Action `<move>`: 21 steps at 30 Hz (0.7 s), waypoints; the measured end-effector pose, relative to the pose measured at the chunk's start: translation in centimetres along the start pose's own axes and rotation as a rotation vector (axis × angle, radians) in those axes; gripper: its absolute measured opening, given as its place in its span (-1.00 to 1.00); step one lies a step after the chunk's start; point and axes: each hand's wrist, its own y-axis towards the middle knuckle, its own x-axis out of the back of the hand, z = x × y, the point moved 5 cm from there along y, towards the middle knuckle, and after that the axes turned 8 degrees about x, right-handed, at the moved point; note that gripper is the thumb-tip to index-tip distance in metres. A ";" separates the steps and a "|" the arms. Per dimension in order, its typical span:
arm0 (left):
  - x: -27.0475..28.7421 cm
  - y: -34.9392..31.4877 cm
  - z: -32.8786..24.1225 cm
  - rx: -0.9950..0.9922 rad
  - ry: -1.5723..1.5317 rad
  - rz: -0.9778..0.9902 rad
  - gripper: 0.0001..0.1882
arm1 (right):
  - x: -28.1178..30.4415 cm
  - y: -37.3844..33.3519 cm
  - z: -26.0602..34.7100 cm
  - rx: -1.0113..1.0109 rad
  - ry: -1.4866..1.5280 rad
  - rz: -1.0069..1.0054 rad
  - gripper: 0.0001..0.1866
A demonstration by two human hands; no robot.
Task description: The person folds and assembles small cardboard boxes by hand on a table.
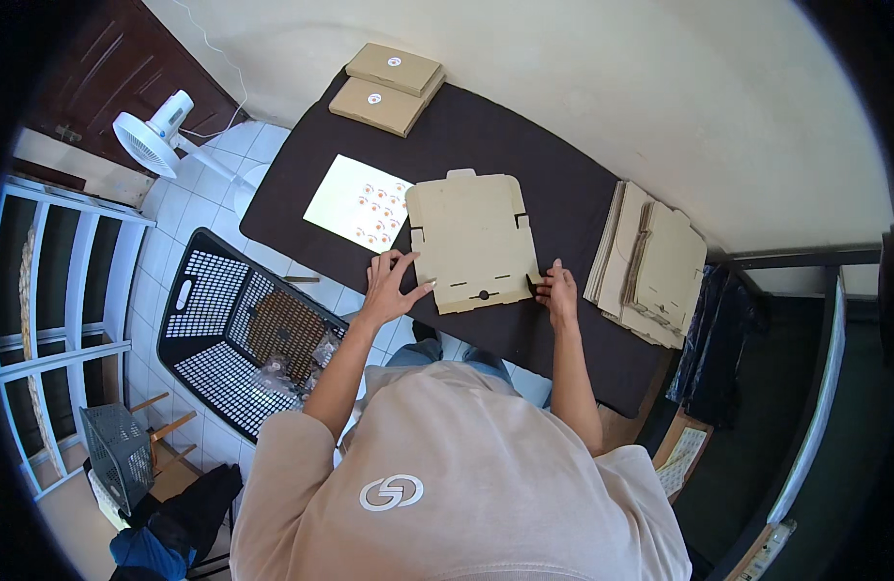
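The brown cardboard blank (474, 232), flat and smooth with cut slots and rounded tabs, lies on the dark, matte desk (573, 198). The hands are apart: the left hand (387, 289) spreads its fingers at the left edge; the right hand (559, 293) curls at the lower right corner, where I cannot tell whether it pinches the cardboard. The blank partly hides a pale sheet (339, 201) with small round prints. In the black lattice basket (197, 281), crumpled clear plastic (277, 378) is hard to make out.

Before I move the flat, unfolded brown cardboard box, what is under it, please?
The dark brown table supports the cardboard box, whose left edge seems to overlap the white rectangular sheet of round stickers. Anything farther under is covered.
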 end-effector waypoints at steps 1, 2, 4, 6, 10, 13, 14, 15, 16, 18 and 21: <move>-0.4 -0.3 0.6 0.004 0.002 -0.002 -0.31 | -0.4 -0.1 0.6 -0.002 0.000 0.005 -0.60; -1.0 -0.4 1.2 -0.026 -0.044 -0.044 -0.36 | -0.5 0.0 1.4 0.047 -0.087 -0.043 -0.60; -1.5 -0.4 1.9 -0.055 -0.088 -0.087 -0.42 | -0.6 0.1 1.9 0.096 -0.173 -0.087 -0.60; -2.1 0.4 2.8 0.258 -0.402 -0.097 -0.50 | -0.3 0.4 2.9 0.291 -0.329 -0.148 -0.61; -1.5 2.2 1.0 0.384 -0.198 -0.018 -0.49 | -3.3 -2.0 4.9 0.536 -0.505 -0.009 -0.70; -3.0 3.5 1.8 0.363 -0.274 -0.011 -0.40 | -7.9 -5.2 5.9 0.740 -0.485 0.168 -0.78; -3.2 3.7 1.6 0.350 -0.284 -0.008 -0.38 | -9.2 -6.4 6.0 0.789 -0.541 0.216 -0.77; -3.4 3.6 1.3 0.322 -0.242 -0.013 -0.34 | -10.5 -7.7 6.2 0.839 -0.597 0.265 -0.76; -3.5 3.8 0.8 0.317 -0.242 -0.009 -0.34 | -11.4 -9.2 6.1 0.931 -0.709 0.307 -0.66; -3.8 3.2 -0.5 0.369 -0.393 0.073 -0.29 | -12.9 -12.4 6.1 1.057 -0.766 0.399 -0.54; -4.5 2.0 -2.8 0.474 -0.615 0.181 -0.21 | -13.0 -15.1 4.0 1.063 -0.976 0.446 -0.55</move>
